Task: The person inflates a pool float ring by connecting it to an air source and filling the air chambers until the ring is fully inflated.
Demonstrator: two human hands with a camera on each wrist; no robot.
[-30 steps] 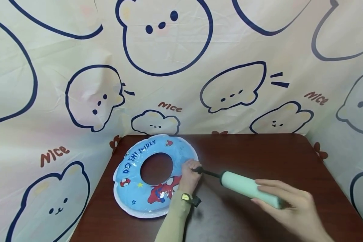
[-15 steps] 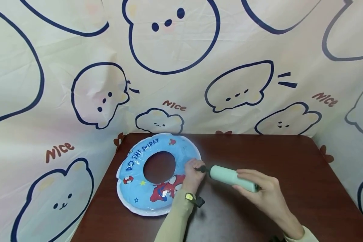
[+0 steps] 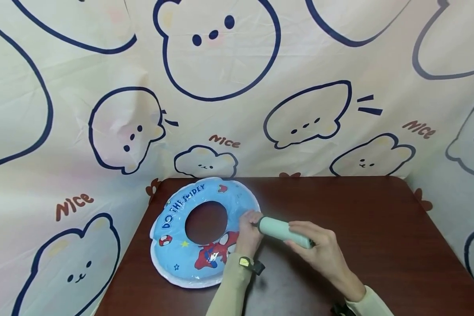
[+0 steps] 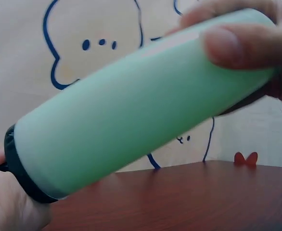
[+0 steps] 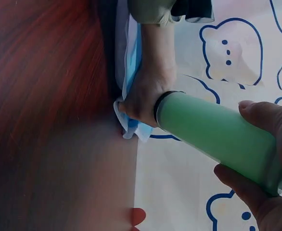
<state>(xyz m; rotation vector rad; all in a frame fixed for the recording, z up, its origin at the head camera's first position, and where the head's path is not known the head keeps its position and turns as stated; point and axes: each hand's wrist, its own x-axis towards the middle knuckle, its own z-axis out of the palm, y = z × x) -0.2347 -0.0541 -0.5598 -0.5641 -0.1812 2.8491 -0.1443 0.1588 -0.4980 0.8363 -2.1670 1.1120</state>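
A blue inflatable swim ring [image 3: 170,259] with a red cartoon figure lies on the table. At its right edge my left hand [image 3: 248,235] grips the black handle end of a hand pump, mostly hidden behind the fingers. The pump's mint-green barrel [image 3: 276,228] is pushed up close against that hand, its black collar touching or nearly touching it. My right hand [image 3: 321,250] holds the barrel's far end between thumb and fingers. In the right wrist view the barrel [image 5: 218,139] slants from the left fist to the right hand's fingers. Where the pump meets the ring is hidden.
A dark brown wooden table [image 3: 363,219] carries everything. Behind and beside it hangs a pale cloth [image 3: 221,123] printed with cartoon bears. A dark strap [image 3: 256,265] sits on the left wrist.
My right hand has slid the green barrel leftward toward my left hand, covering the black rod that showed before. The left hand keeps its grip at the ring's edge.
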